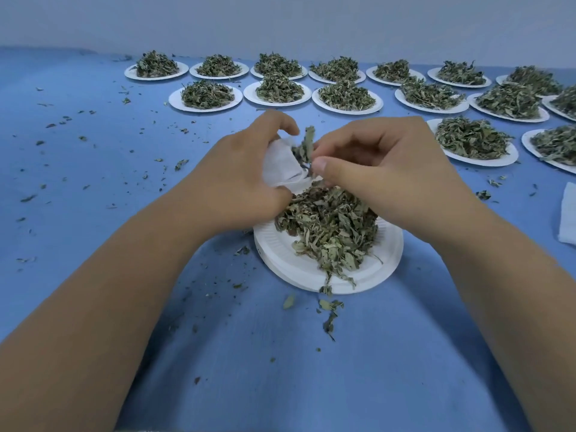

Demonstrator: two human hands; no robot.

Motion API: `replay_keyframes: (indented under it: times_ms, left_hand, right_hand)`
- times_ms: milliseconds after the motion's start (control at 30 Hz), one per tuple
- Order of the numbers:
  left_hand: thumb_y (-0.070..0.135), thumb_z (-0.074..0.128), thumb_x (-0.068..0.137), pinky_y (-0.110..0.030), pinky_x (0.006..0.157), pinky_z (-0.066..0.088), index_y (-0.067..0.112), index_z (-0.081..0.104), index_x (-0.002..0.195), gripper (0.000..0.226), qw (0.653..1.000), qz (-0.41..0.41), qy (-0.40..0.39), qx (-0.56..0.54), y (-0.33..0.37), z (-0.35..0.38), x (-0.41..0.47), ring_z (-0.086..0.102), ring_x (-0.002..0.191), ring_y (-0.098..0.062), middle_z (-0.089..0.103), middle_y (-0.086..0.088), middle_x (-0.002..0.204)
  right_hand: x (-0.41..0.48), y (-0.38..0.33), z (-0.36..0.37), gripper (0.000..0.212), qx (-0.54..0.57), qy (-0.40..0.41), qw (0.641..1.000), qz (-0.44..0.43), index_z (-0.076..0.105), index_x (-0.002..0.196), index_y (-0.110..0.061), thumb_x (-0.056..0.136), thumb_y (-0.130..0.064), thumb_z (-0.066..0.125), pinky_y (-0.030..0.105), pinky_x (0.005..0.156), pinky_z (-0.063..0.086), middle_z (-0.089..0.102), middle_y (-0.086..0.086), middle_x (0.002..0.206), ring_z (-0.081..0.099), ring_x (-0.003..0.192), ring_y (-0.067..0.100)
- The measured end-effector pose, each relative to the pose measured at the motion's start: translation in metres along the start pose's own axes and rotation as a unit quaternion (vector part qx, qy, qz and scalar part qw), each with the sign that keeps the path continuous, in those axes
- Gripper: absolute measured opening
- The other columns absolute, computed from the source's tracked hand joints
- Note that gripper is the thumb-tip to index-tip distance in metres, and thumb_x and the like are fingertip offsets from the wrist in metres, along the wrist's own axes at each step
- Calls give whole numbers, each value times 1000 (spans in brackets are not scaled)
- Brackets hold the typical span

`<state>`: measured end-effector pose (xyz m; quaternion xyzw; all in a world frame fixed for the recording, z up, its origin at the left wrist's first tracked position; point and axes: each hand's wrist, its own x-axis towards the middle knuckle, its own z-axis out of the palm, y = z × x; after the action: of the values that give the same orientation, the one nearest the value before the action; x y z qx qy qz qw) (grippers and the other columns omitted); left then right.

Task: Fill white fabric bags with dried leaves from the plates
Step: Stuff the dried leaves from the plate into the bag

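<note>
**As your hands meet over the near plate [290, 263], leaves sit at the bag's mouth**

Where your hands come together, your left hand [237, 179] grips a white fabric bag [280, 166], its mouth turned toward your right hand [383, 176], which pinches a tuft of dried leaves [307, 145] at the opening. Both hands hover over the far edge of the near plate, which carries a heap [330, 226] of leaves; a few trail over its near rim onto the blue cloth [93, 169]. Left of the plate the cloth lies open, strewn with crumbs [180, 164]. Two rows of loaded plates [205, 96] line the far edge by the wall [280, 20], more crowd the right, and a white fabric piece [567, 213] lies at the right border.
</note>
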<state>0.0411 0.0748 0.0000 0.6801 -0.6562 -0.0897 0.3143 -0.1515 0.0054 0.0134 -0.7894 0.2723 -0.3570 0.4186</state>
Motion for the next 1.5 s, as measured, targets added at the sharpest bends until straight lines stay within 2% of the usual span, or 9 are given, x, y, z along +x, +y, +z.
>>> replay_keyframes:
  times_ms: [167, 267, 400, 667, 1000, 1100, 1267, 1333, 1500]
  left_hand:
    - [37, 69, 80, -23, 73, 41, 44, 34, 135, 65, 998, -51, -32, 25, -14, -8, 0, 55, 104, -14, 48, 14, 125]
    - [35, 70, 83, -18, 70, 39, 46, 40, 132, 59, 997, -55, -40, 25, -17, -8, 1, 55, 100, -2, 53, 16, 121]
    - [26, 72, 80, -8, 66, 36, 45, 47, 124, 54, 999, -30, -16, 15, -11, -7, 0, 51, 97, 11, 58, 20, 105]
    - [18, 76, 75, -10, 68, 43, 40, 52, 121, 57, 1000, 19, 7, -8, -5, -6, -4, 57, 86, 2, 62, 19, 98]
    - [23, 75, 78, -5, 67, 39, 37, 55, 124, 52, 1000, 25, 10, 0, -3, -5, -5, 56, 85, 6, 65, 16, 93]
    - [30, 75, 79, -4, 63, 37, 36, 56, 123, 48, 1000, 21, 11, 8, -3, -5, -4, 55, 82, 7, 63, 18, 91]
    - [30, 74, 81, -21, 59, 44, 38, 55, 109, 35, 1000, 4, 22, -2, -3, -3, -3, 56, 78, -4, 62, 8, 85]
    - [28, 75, 81, -16, 63, 43, 35, 57, 110, 35, 999, 8, 31, -2, -3, -2, -2, 55, 79, -3, 60, 8, 81]
    - [23, 73, 80, -13, 55, 37, 31, 60, 105, 29, 998, 32, 44, 8, 1, 1, -1, 51, 67, -4, 54, 8, 70]
  right_hand:
    - [1, 4, -7, 12, 14, -19, 1000, 6, 77, 87, -17, 85, -5, 79, 38, 82, 63, 78, 0, 82, 76, 78, 16]
    - [2, 7, -6, 12, 17, -39, 999, 6, 76, 91, -15, 86, -4, 78, 20, 72, 58, 77, -5, 81, 74, 74, 9]
    - [3, 8, -5, 15, -19, -48, 999, -2, 76, 93, -19, 87, -5, 76, 22, 79, 58, 77, -8, 87, 74, 84, 6]
    - [4, 3, 1, 18, -82, -47, 995, -20, 75, 92, -27, 87, -11, 76, 5, 68, 43, 76, -18, 82, 68, 79, -9]
    - [11, -9, 6, 24, -83, 33, 995, -50, 63, 81, -19, 76, -13, 86, 24, 68, 59, 72, -5, 84, 74, 71, 6]
    - [20, -12, 7, 20, -87, 11, 994, -63, 67, 77, -15, 76, -12, 87, 17, 63, 54, 73, -4, 75, 71, 67, 7]
    - [24, -8, 8, 18, 21, -80, 996, -36, 74, 89, -6, 82, 10, 75, 19, 80, 59, 77, -1, 87, 76, 85, 10]
    - [22, -6, 8, 25, 31, -91, 995, -30, 73, 91, -8, 84, 16, 69, 21, 84, 59, 78, -3, 92, 75, 90, 7]
    - [17, -2, 14, 27, -14, -26, 998, -52, 61, 82, -17, 82, 9, 67, 27, 64, 62, 74, -3, 88, 75, 74, 8]
